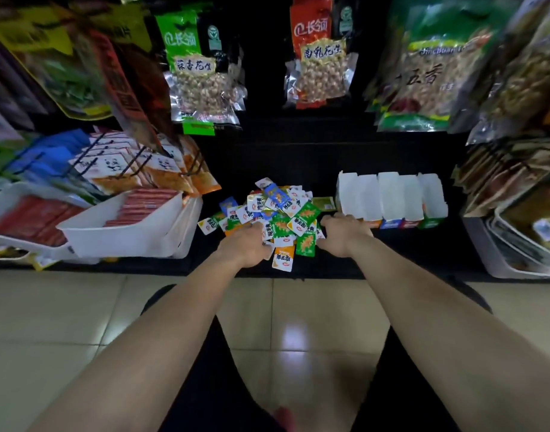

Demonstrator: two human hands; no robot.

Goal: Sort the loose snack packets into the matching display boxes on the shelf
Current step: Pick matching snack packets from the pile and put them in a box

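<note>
Glossy beige floor tiles (pixel 65 310) across the lower half of the frame, with a bright patch of reflected light at lower centre. Above, a black shelf (pixel 298 157) spanning the middle. Hanging peanut bags (pixel 202 85) along the dark upper edge. White bins (pixel 124 235) at left.

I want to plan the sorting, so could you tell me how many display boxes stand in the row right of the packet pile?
4, side by side: orange-fronted, blue-fronted, red-fronted, green-fronted. Their insides are hidden.
</note>
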